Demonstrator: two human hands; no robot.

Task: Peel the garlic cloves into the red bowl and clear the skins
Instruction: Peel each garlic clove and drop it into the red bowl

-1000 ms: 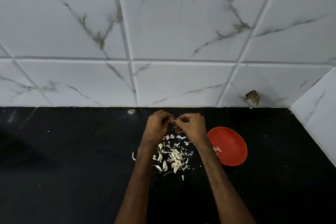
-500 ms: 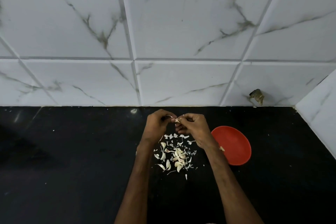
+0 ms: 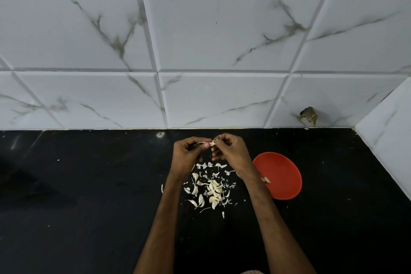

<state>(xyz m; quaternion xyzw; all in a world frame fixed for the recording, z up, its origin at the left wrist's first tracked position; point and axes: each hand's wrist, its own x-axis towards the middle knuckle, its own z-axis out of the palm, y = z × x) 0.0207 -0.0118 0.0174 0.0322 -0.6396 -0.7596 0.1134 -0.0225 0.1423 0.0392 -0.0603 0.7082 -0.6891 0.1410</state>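
A red bowl [image 3: 282, 176] sits on the black bench [image 3: 89, 184], on the right side, just beside the person's right arm. Inside the bowl, near its left edge, lies a small pale bit of peeled garlic [image 3: 266, 180]. The arm hides part of it, so it is not possible to tell how many pieces are there. The person holds both hands up close together, over the bench and near the white tiled wall [image 3: 200, 29]. The left hand [image 3: 189, 155] and the right hand [image 3: 231, 153] both have their fingers [image 3: 206, 145] curled in. Between them is one little garlic clove [image 3: 212, 143]. The left hand pinches it from the left side and the right hand pinches it from the right side, so the tips of both hands touch the clove. A thin strip of skin [image 3: 198, 143] sticks out to the left from the clove, across the left hand. Below the hands, between the two arms, a heap of cloves and skins [image 3: 212, 189] lies on the bench. The heap is to the left of the bowl and does not touch it. Small white scraps lie scattered around the heap. Low on the wall, above the bowl, there is a dark broken spot [image 3: 308, 115] in a tile.
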